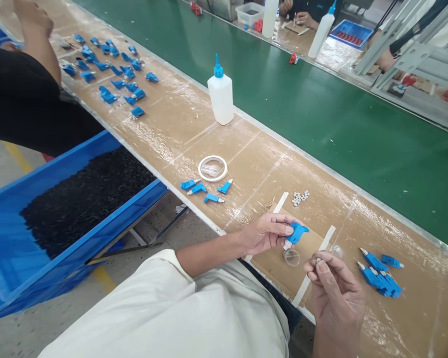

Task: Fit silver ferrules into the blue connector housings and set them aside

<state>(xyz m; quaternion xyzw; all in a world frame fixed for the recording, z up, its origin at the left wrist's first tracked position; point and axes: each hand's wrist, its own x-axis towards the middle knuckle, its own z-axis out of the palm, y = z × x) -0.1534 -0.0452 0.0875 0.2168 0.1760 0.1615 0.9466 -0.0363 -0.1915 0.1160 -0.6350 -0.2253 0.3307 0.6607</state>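
My left hand (267, 232) pinches a small blue plastic connector (296, 232) with a white tip, holding it just above the brown workbench (179, 124). My right hand (334, 293) is closed in a pinch on a tiny grey piece (318, 259) close to the connector. Under the connector lies a small clear round dish (291, 257). A pile of finished-looking blue connectors (381, 278) lies to the right of my right hand. A cluster of small white pieces (300, 197) sits beyond my left hand.
Several blue connectors (205, 191) and a tape roll (212, 168) lie to the left, with a white squeeze bottle (221, 94) behind them. More blue connectors (112, 69) are near another person's arm (41, 44). A blue bin of black parts (78, 199) stands beside the bench. A green conveyor belt (321, 114) runs behind.
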